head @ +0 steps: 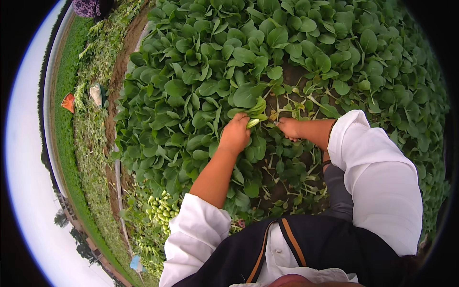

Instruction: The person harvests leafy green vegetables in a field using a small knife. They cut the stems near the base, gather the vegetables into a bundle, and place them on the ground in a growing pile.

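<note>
My left hand [235,132] grips a bunch of leafy greens, seemingly pak choi [253,123], whose pale stem end points to the right. Just right of it, low over the soil, my right hand [289,128] is closed around a small tool [276,123]. Only a greyish, metallic-looking bit of that tool shows, so its kind is unclear. Dense standing greens [200,89] surround both hands. Under and behind my right hand lies a patch of soil [297,77] with cut stalks, loose leaves and yellowed bits.
Harvested greens [162,210] lie in a heap to the left, pale stem ends showing. A thin whitish strip [120,193] edges the bed. Beyond it are an orange container [68,103], a pale bundle [96,95] and a blue item [136,263]. Another person's patterned clothing [86,8] appears top left.
</note>
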The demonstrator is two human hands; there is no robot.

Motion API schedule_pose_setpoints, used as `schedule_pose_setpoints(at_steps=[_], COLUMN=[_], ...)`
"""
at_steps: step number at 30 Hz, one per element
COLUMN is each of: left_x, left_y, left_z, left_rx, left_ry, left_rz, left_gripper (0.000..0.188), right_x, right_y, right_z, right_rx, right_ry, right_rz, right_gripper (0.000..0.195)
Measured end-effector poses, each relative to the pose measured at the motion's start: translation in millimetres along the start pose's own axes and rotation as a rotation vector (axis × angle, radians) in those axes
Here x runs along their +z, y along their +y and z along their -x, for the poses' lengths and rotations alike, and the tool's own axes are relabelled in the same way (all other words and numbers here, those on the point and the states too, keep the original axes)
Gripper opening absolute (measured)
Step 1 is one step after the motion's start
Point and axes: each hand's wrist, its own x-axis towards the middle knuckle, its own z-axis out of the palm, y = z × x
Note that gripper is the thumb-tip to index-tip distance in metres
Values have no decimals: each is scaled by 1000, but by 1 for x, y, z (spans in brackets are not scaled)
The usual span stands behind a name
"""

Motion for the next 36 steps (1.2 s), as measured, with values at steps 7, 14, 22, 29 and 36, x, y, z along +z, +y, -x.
schedule_pose_setpoints(at_steps=[7,14,22,29,36], left_x=[-32,-52,-51,-75,-4], left_y=[45,95,119,93,115], left_z=[40,50,61,87,49], left_rx=[-69,-324,-389,-314,-131], left_ry=[250,110,-76,65,-158], left_rz=[913,1807,1275,936,1309], left_gripper=[22,19,33,46,62], right_x=[-58,-80,-51,-62,16], right_y=[-67,-93,-119,-91,-86], right_z=[108,161,181,166,134], right_rx=[-313,-566,-725,-556,-451], right_ry=[27,-342,111,88,-17], right_rz=[-557,-680,-348,-108,-635], right_gripper=[49,66,55,33,29])
